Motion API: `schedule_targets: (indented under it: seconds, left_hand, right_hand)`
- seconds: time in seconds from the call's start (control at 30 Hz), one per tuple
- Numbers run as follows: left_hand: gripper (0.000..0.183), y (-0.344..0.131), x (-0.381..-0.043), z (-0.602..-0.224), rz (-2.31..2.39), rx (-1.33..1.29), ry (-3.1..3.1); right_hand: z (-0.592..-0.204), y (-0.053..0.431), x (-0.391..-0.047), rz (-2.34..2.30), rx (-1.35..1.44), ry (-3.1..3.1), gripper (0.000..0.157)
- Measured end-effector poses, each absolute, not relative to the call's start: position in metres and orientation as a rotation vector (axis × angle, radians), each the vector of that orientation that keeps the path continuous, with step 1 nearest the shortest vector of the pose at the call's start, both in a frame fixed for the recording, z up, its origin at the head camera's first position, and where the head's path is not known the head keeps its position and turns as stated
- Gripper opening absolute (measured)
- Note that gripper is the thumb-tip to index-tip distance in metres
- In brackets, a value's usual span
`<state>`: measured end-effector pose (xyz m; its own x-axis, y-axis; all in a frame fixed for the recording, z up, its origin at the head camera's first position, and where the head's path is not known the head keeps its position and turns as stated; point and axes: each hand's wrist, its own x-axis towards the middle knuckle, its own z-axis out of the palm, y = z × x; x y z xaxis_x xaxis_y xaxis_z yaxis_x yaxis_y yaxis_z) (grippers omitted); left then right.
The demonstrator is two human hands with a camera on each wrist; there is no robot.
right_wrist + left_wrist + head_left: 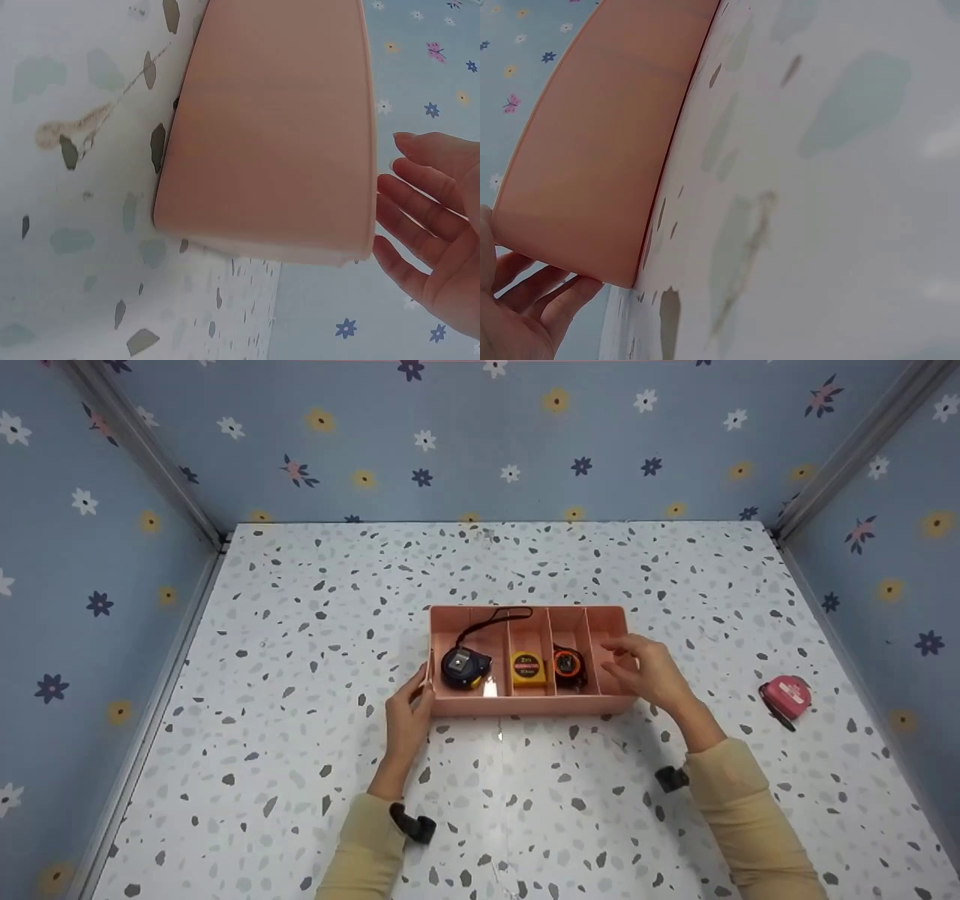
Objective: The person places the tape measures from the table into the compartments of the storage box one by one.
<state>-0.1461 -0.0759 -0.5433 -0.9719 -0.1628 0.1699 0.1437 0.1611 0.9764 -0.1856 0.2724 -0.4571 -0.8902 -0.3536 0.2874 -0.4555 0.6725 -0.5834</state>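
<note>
A pink divided box (525, 706) stands in the middle of the table. My left hand (407, 721) grips its left end, thumb at the rim and fingers against the outer end wall. Over the rightmost compartment hovers my right hand (651, 671), its fingers loosely bent and holding nothing. In the left compartment lies a black tape measure (466, 669) with a wrist strap. A yellow tape measure (529, 669) sits in the compartment beside it, then a black-and-orange tape measure (568, 665). In the right wrist view, the right hand (442, 217) is by the box rim.
To the right on the speckled table (300, 720) lies a pink tape measure (789, 696) with a dark strap. Flower-patterned panels (495, 442) enclose the back and both sides.
</note>
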Motion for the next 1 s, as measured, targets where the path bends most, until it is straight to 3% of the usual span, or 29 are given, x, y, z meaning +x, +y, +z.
schedule_targets:
  seconds: [1.0]
  left_hand:
    - [0.038,-0.076,-0.146,-0.542,-1.874,0.007,-2.208]
  right_hand:
    - [-0.461,0.345,-0.168,0.967,0.261,-2.825,0.036]
